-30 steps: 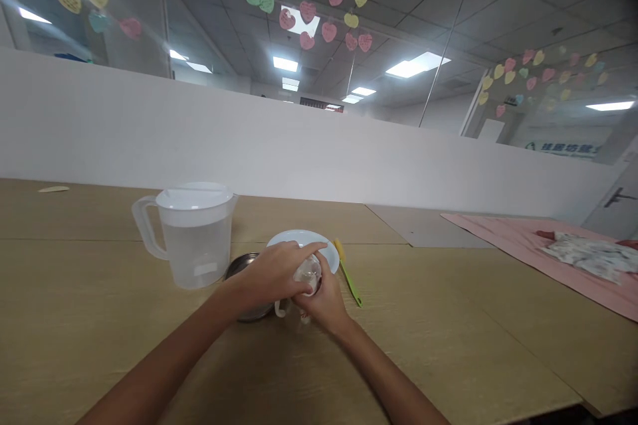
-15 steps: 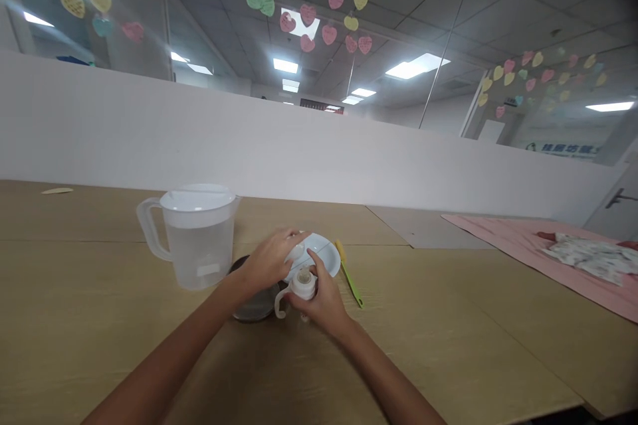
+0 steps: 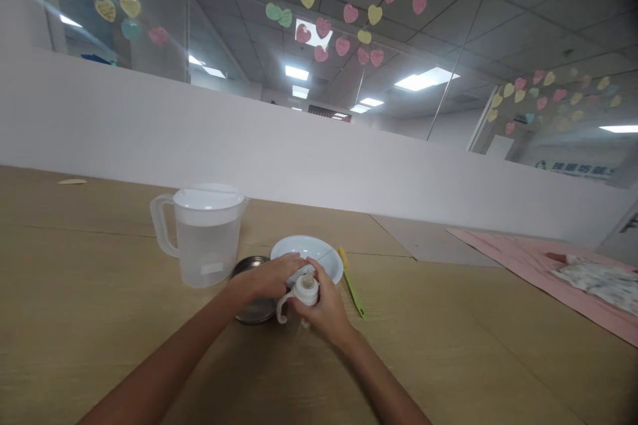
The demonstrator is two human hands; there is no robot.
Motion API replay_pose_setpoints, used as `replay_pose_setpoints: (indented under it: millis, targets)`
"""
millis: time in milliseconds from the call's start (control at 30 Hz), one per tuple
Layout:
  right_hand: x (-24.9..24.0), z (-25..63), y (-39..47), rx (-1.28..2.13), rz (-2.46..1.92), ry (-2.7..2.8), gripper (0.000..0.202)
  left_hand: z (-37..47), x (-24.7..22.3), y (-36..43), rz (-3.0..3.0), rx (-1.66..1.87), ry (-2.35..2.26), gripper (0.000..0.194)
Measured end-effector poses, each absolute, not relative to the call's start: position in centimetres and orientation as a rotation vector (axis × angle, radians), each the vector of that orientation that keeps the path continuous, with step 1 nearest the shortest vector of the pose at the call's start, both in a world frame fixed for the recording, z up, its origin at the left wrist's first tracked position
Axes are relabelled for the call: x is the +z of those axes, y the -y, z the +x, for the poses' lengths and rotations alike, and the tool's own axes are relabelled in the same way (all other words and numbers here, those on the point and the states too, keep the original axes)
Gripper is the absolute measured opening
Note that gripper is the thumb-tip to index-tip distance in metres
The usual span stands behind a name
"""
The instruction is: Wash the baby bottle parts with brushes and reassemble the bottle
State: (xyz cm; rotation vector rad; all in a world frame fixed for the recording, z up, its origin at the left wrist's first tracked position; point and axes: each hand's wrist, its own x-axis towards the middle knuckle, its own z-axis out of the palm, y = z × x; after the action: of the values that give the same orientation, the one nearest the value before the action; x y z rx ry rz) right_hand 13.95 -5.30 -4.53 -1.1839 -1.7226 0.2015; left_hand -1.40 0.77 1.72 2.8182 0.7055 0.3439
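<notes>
My right hand (image 3: 326, 305) is wrapped round a baby bottle (image 3: 306, 288) with a white collar, a pale spout on top and a curved side handle. The bottle's lower part is mostly hidden. My left hand (image 3: 274, 275) reaches palm down over the near left rim of a white plate (image 3: 284, 246), close to the bottle top. Its fingers are bent together, and what they hold, if anything, is hidden. Under the left wrist sits a round metal bowl (image 3: 254, 312), partly covered by the arm.
A clear jug (image 3: 207, 246) holding water stands left of the bowl. Right of the plate lies a brush (image 3: 353, 285) with a green handle and yellow head. Farther right is a pink cloth (image 3: 528, 265) with patterned fabric (image 3: 598, 279) on it. A white wall (image 3: 299, 159) rises behind the table.
My left hand has lowered from above the plate, and the clear round piece seen at its fingers is now hidden. More of the plate and bowl shows. The view has shifted slightly.
</notes>
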Motion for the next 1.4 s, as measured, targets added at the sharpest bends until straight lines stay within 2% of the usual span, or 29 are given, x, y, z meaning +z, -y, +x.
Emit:
replay_pose_setpoints:
  millis: [167, 267, 400, 467, 633, 733, 1067, 1400]
  targets:
    - [-4.6, 13.9, 5.3, 0.177, -1.193, 1.726, 0.072, -1.6, 2.1, -0.6, 2.746, 0.214, -0.773, 0.049]
    - [-4.5, 13.9, 5.4, 0.147, -1.159, 1.739, 0.070, -1.8, 3.5, -0.1, 2.707, 0.275, -0.830, 0.048]
    - [-4.1, 13.8, 5.5, 0.165, -1.180, 1.737, 0.073, -2.1, 6.1, 1.5, 2.598, 0.422, -0.782, 0.036]
    - [-3.9, 13.8, 5.6, 0.215, -1.200, 1.728, 0.078, -2.3, 6.9, 2.3, 2.562, 0.405, -0.807, 0.040]
    - [-3.9, 13.7, 5.7, 0.338, -1.187, 1.707, 0.083, -2.1, 6.9, 3.5, 2.553, 0.212, -0.827, 0.074]
    - [-4.0, 13.7, 5.6, 0.358, -1.206, 1.686, 0.084, -1.6, 6.7, 3.9, 2.575, 0.209, -0.883, 0.082]
    - [-4.0, 13.5, 5.8, 0.374, -1.177, 1.674, 0.085, -0.8, 6.8, 4.8, 2.754, 0.174, -1.010, 0.085]
    - [-4.4, 13.6, 5.5, 0.236, -1.229, 1.656, 0.072, -0.6, 6.2, 4.9, 2.884, 0.232, -1.047, 0.070]
